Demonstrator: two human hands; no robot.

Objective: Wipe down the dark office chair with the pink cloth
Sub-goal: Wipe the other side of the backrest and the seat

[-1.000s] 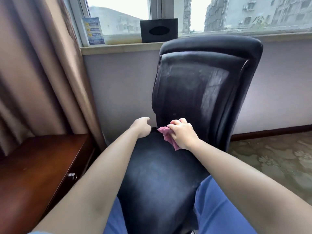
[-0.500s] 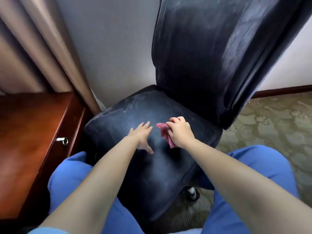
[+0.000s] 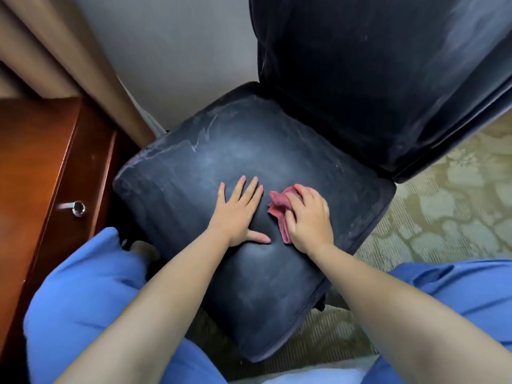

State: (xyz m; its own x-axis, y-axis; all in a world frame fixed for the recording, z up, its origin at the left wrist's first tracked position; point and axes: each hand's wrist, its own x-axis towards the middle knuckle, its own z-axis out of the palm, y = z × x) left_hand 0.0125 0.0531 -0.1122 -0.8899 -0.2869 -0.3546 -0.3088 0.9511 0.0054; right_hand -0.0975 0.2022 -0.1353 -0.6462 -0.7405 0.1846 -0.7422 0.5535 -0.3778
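The left hand (image 3: 239,214) lies flat on the seat of the dark office chair (image 3: 210,167), fingers straight and spread, holding nothing. Just beside it, the right hand (image 3: 309,217) curls over the crumpled pink cloth (image 3: 278,207), grasping it and pressing it onto the dusty, streaked seat near its middle. A wooden desk (image 3: 36,162) with a metal drawer knob (image 3: 78,208) stands left of the chair.

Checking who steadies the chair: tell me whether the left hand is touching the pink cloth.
Apart. The head view shows the left hand flat on the chair seat, with a strip of dark seat visible between it and the pink cloth.
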